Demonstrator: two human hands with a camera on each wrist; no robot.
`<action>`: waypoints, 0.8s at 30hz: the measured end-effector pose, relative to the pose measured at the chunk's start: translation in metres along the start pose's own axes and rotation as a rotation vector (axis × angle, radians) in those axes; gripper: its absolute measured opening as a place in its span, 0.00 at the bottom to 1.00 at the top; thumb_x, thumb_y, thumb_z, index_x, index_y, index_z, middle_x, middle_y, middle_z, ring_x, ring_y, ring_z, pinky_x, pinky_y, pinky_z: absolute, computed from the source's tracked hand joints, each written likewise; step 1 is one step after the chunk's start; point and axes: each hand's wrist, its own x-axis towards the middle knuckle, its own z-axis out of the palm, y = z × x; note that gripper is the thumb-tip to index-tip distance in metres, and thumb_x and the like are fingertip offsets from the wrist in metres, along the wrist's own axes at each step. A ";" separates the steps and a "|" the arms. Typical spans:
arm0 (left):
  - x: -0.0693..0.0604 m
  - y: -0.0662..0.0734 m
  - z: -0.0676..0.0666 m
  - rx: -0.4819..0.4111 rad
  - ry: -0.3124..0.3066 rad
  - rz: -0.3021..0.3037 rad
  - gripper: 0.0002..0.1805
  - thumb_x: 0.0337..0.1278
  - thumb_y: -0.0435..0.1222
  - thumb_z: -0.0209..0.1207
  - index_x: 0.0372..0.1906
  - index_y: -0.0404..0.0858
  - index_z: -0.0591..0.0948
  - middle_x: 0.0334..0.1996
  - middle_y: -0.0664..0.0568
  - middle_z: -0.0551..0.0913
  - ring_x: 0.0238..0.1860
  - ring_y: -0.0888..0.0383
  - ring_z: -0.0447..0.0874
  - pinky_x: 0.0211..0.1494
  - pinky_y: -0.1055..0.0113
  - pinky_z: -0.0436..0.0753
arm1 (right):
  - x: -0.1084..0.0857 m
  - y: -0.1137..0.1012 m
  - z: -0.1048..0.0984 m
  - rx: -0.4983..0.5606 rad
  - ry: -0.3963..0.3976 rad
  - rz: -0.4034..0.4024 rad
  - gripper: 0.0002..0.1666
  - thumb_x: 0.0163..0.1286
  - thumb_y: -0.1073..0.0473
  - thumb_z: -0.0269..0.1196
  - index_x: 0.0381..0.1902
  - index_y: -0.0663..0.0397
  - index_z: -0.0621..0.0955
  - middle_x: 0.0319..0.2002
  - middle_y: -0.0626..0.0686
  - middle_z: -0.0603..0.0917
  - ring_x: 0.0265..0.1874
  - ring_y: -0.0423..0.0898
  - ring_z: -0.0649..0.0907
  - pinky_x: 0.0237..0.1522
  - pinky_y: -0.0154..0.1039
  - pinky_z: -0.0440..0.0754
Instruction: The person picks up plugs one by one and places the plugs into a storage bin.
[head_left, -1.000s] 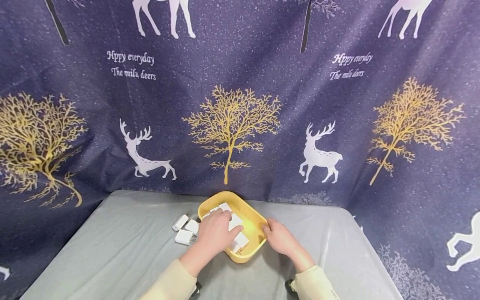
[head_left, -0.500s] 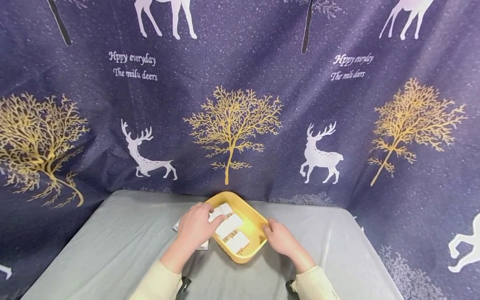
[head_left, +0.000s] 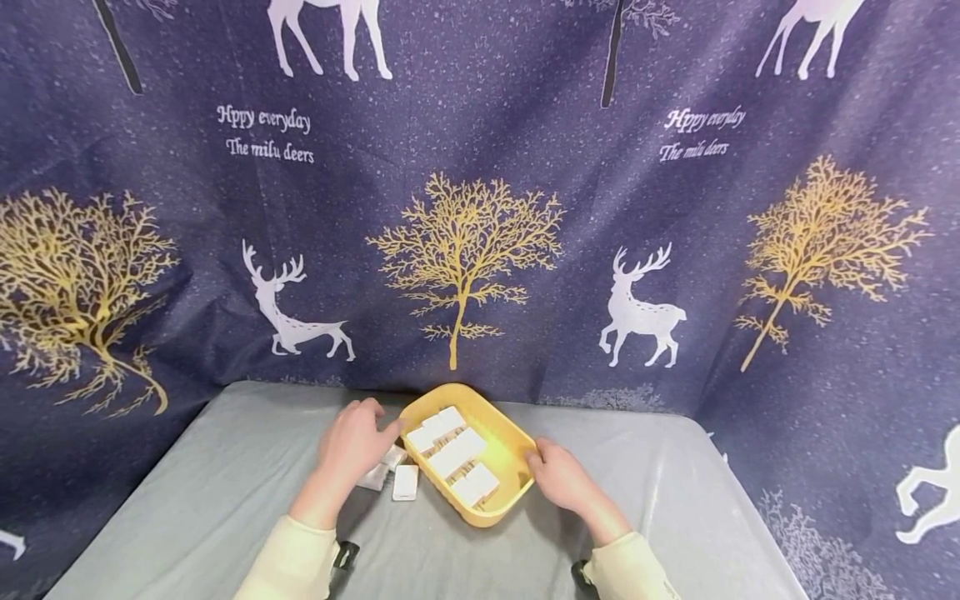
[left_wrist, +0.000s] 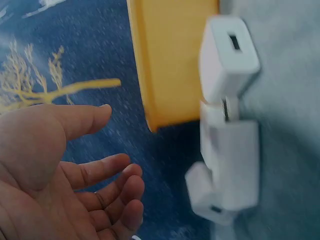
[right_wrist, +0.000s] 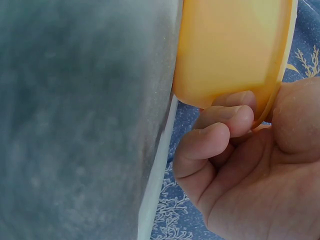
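My left hand (head_left: 351, 446) hovers at the left of the yellow bin (head_left: 495, 518), its relaxed fingers holding nothing; the left wrist view shows the same hand (left_wrist: 75, 175) with thumb and fingers apart. Beside it on the cloth are several white charger blocks, one block (head_left: 405, 482) lying near the bin's left wall and another block (left_wrist: 232, 55) close to the bin (left_wrist: 175, 65). My right hand (head_left: 566, 477) grips the bin's right rim, and in the right wrist view this hand (right_wrist: 250, 165) curls its fingers against the bin's outside (right_wrist: 225, 60). Rows of white blocks (head_left: 457, 452) lie inside the bin.
A grey cloth (head_left: 225, 500) covers the table. Behind it hangs a dark blue curtain (head_left: 540, 317) printed with deer and trees, reaching down to the table's back edge.
My left hand has moved left from over the bin's blocks to outside its left rim, uncovering the blocks inside. One block beside the bin now stands nearer the front. The right hand has stayed on the rim.
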 end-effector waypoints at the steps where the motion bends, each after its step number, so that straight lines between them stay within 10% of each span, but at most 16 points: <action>1: 0.001 -0.004 0.000 0.001 -0.006 -0.016 0.25 0.71 0.51 0.69 0.53 0.32 0.86 0.48 0.36 0.87 0.52 0.33 0.87 0.51 0.36 0.85 | 0.000 0.000 0.000 -0.001 -0.001 0.002 0.13 0.86 0.59 0.56 0.35 0.50 0.75 0.25 0.47 0.72 0.25 0.45 0.73 0.32 0.45 0.75; 13: 0.009 -0.037 0.007 0.049 -0.004 -0.066 0.25 0.66 0.48 0.72 0.52 0.30 0.85 0.46 0.35 0.86 0.49 0.32 0.87 0.48 0.35 0.86 | -0.001 0.000 -0.001 -0.001 -0.002 0.007 0.11 0.86 0.59 0.57 0.37 0.51 0.76 0.25 0.47 0.73 0.26 0.46 0.75 0.34 0.47 0.76; 24: 0.008 -0.044 0.011 0.112 -0.059 -0.058 0.18 0.63 0.46 0.73 0.28 0.39 0.79 0.31 0.40 0.84 0.36 0.37 0.86 0.35 0.42 0.84 | -0.002 -0.001 0.000 0.007 -0.003 0.003 0.11 0.86 0.59 0.57 0.37 0.51 0.76 0.25 0.48 0.73 0.26 0.46 0.75 0.33 0.48 0.76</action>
